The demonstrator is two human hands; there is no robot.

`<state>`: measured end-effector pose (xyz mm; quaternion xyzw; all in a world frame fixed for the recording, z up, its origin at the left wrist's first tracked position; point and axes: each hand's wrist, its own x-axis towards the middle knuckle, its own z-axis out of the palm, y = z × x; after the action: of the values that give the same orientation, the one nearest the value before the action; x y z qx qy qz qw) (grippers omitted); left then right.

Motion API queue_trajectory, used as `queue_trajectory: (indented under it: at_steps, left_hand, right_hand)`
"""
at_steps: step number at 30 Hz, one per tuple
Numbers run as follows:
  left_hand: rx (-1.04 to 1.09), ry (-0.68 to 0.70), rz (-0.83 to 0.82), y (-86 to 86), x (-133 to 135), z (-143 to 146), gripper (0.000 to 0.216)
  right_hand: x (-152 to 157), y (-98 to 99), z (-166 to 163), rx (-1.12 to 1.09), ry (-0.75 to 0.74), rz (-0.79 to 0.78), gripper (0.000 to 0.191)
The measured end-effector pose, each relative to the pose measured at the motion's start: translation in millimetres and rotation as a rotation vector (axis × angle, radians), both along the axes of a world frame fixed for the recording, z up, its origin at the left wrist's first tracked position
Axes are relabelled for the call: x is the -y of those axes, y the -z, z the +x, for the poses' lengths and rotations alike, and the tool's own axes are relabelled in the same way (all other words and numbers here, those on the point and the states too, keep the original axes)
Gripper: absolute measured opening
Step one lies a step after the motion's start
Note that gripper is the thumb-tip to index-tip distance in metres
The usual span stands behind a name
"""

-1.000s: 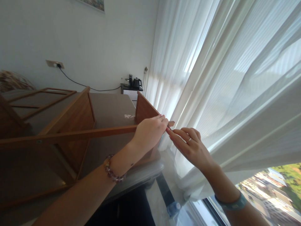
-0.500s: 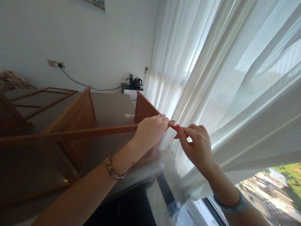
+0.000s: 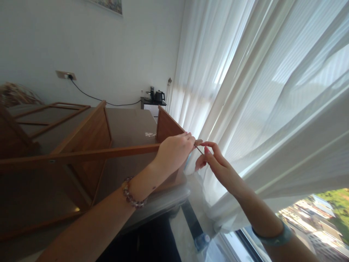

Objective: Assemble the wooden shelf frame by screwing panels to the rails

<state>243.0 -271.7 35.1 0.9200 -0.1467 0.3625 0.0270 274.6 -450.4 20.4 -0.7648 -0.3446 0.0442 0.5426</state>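
Note:
My left hand (image 3: 177, 147) is closed over the end of a long brown wooden rail (image 3: 122, 150), where it meets an upright wooden panel (image 3: 167, 125). Out past its knuckles slants a thin metal rod that looks like a hex key (image 3: 199, 149). The fingers of my right hand (image 3: 214, 158) pinch around the outer part of this key, the index finger stretched near the rail's tip. My left hand hides the joint and the key's inner end. The rail belongs to a wooden frame with another upright panel (image 3: 84, 134) further left.
Beneath the frame lies a brown, flat surface (image 3: 131, 123). White curtains (image 3: 245, 109) hang close on the right, beside a window. A black kettle (image 3: 159, 95) stands on a small cabinet at the back. A plastic bottle (image 3: 201, 242) is on the floor below.
My right hand has turned and shifted slightly left, its fingers now lower and more spread. The key's outer end has swung downward, showing more metal. My left hand stays in place.

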Motion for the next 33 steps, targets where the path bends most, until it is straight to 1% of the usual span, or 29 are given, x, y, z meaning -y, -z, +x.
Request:
queue_trajectory:
  at_steps: [1,2,4,5,6,7,8,9,10,11,14,15,16,17,18,19,20,22,24,27,28,29,31,33]
  left_hand:
    - [0.000,-0.002,0.002,-0.2,0,-1,0.015]
    - [-0.002,-0.005,0.006,-0.3,0,-1,0.016]
    - [0.004,-0.018,0.011,-0.2,1,-2,0.017]
    - [0.011,-0.026,0.012,0.0,1,-2,0.017]
    - [0.018,-0.033,0.013,0.3,2,-2,0.018]
    - [0.024,-0.036,0.012,0.5,2,-2,0.018]
    - [0.024,-0.034,0.012,0.7,2,-2,0.017]
    - [0.022,-0.032,0.011,0.8,2,-2,0.017]
    - [0.015,-0.027,0.011,0.7,2,-2,0.016]
    - [0.009,-0.024,0.011,0.6,2,-2,0.015]
    - [-0.005,-0.020,0.012,-0.1,1,-2,0.013]
    - [-0.006,-0.018,0.014,-0.2,1,-1,0.014]
    - [-0.002,-0.017,0.015,-0.2,1,-1,0.015]
    - [0.005,-0.017,0.016,-0.1,1,-1,0.016]
    - [0.011,-0.016,0.017,0.2,0,-1,0.017]
    - [0.018,-0.016,0.015,0.6,0,0,0.018]
    - [0.025,-0.014,0.014,1.0,0,0,0.018]
    - [0.034,-0.010,0.010,1.7,0,0,0.016]
    - [0.041,-0.005,0.010,1.9,0,0,0.016]
    - [0.024,-0.007,0.023,1.5,0,0,0.015]
    - [0.017,-0.005,0.031,1.3,0,-1,0.014]
    - [0.011,-0.003,0.039,1.1,0,-1,0.014]
    - [0.010,-0.007,0.041,1.1,0,-1,0.014]
    - [0.013,-0.015,0.033,1.2,0,0,0.017]
  right_hand:
    - [2,2.6,0,0.126,0.055,-0.042,0.031]
    - [5,4.1,1,0.300,0.118,-0.102,0.028]
    - [13,4.2,4,0.714,0.235,-0.265,0.019]
    - [16,3.1,5,0.902,0.275,-0.347,0.015]
    - [18,1.8,6,1.044,0.302,-0.406,0.015]
    - [19,0.4,6,1.121,0.319,-0.435,0.019]
    - [19,-0.8,4,1.128,0.322,-0.430,0.024]
    - [16,-1.5,2,1.066,0.312,-0.396,0.029]
    - [13,-1.8,-1,0.936,0.292,-0.344,0.033]
    - [9,-1.6,-4,0.750,0.266,-0.274,0.037]
    - [-3,0.7,-15,0.093,0.141,-0.031,0.043]
    - [-6,1.3,-17,-0.082,0.091,0.038,0.045]
    - [-8,1.7,-19,-0.211,0.043,0.091,0.047]
    - [-9,1.6,-19,-0.293,0.004,0.119,0.049]
    - [-10,1.1,-19,-0.329,-0.015,0.121,0.050]
    - [-9,0.3,-18,-0.316,-0.013,0.097,0.050]
    - [-8,-0.7,-16,-0.259,0.005,0.055,0.051]
    - [-3,-2.7,-12,-0.024,0.067,-0.057,0.052]
    - [5,-4.5,-7,0.321,0.139,-0.187,0.051]
    - [21,-8.5,1,0.942,0.303,-0.399,0.036]
    - [27,-10.5,4,1.146,0.337,-0.475,0.033]
    - [31,-12.9,5,1.332,0.344,-0.542,0.036]
    - [37,-18.0,7,1.623,0.288,-0.609,0.044]
    - [39,-22.5,7,1.780,0.226,-0.590,0.043]
